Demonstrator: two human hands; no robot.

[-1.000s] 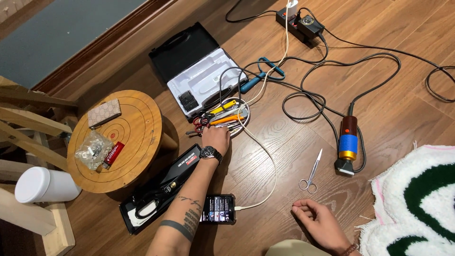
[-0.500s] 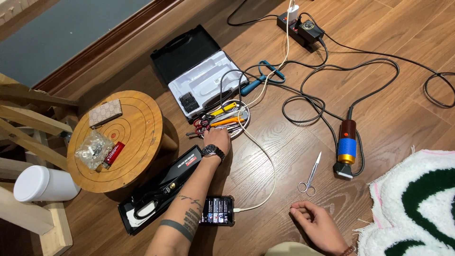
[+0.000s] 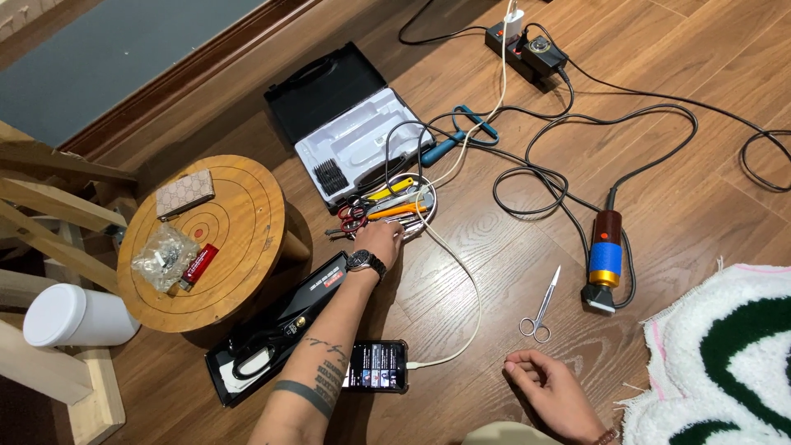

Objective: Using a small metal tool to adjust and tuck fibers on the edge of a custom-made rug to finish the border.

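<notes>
Since a second ago: left hand (image 3: 381, 239) sits at the same spot on the tool pile; the view has drifted slightly, and the right hand has barely shifted.
Left hand: stretched forward, knuckles up, fingertips down among the bundle of hand tools (image 3: 387, 206); fingers look partly curled, but whether they have closed on any one tool I cannot tell.
Tool bundle: lies just ahead of the left fingertips, touching them, on the near side of the open black case (image 3: 346, 124); the yellow, orange and white handles run with their long axes roughly crosswise to the forearm.
Right hand: right hand (image 3: 548, 387) rests loosely curled and holding nothing on the floor, well to the right of the case and near the scissors (image 3: 542, 306); the left is far nearer the bundle.
Beside the case: a blue-and-gold corded power tool (image 3: 604, 259) to the right, a phone (image 3: 376, 366) on a white cable below, a round wooden stool (image 3: 239, 247) to the left.
Surface: wooden plank floor (image 3: 700, 181), strewn with black cables; a tufted white and green rug (image 3: 725, 354) at the far right.
</notes>
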